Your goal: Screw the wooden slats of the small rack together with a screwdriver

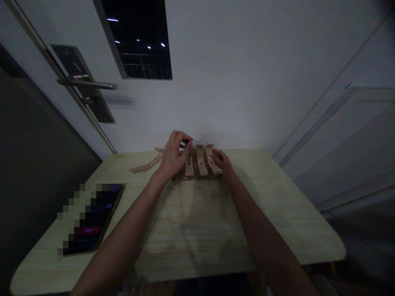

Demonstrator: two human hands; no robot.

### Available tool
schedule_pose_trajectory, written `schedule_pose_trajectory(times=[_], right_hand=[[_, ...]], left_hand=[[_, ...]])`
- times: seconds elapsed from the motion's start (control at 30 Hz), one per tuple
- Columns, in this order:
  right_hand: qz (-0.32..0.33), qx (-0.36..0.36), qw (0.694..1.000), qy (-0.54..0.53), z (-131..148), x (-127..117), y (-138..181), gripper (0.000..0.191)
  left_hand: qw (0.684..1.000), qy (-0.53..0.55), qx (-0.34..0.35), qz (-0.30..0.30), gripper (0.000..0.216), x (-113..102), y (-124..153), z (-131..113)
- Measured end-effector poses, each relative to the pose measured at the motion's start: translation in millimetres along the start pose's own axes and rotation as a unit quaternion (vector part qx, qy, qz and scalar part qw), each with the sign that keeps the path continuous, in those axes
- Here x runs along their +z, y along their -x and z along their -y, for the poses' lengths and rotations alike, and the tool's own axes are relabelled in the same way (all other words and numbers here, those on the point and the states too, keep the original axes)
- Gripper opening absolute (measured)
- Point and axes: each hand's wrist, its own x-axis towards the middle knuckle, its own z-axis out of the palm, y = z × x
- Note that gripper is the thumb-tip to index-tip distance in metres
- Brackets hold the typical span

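At the back of the table, a small wooden rack (195, 174) has a dark brown base with several pale, bent wooden pegs standing across it. My left hand (175, 154) is over its left part, thumb and forefinger pinched together. Something small and dark shows at those fingertips, above the left pale peg (189, 169); its kind is unclear. My right hand (223, 163) grips the rack's right end, fingers curled against the rightmost peg (212, 163). Between the hands stands the middle peg (201, 161), with dark holes in it. My left hand hides part of the base.
A loose bent wooden peg (148, 165) lies left of the rack. On the table's left side is a tablet or large phone (95, 222), its screen lit and partly blurred out. Behind the table (191, 238) rises a white door with a metal handle (89, 84) and a dark window.
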Motion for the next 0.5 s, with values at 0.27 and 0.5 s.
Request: schedule_pose_trajectory(times=[0.27, 0.5], right_hand=[[0.001, 0.005, 1.0, -0.002, 1.5, 0.1, 0.6, 0.047], [0.0, 0.011, 1.0, -0.012, 3.2, 0.5, 2.2, 0.045]], left_hand=[[1.0, 0.027, -0.004, 0.001, 0.015, 2.6, -0.5, 3.0], [0.999, 0.036, 0.0, 0.036, 0.024, 1.7, 1.4, 2.0]])
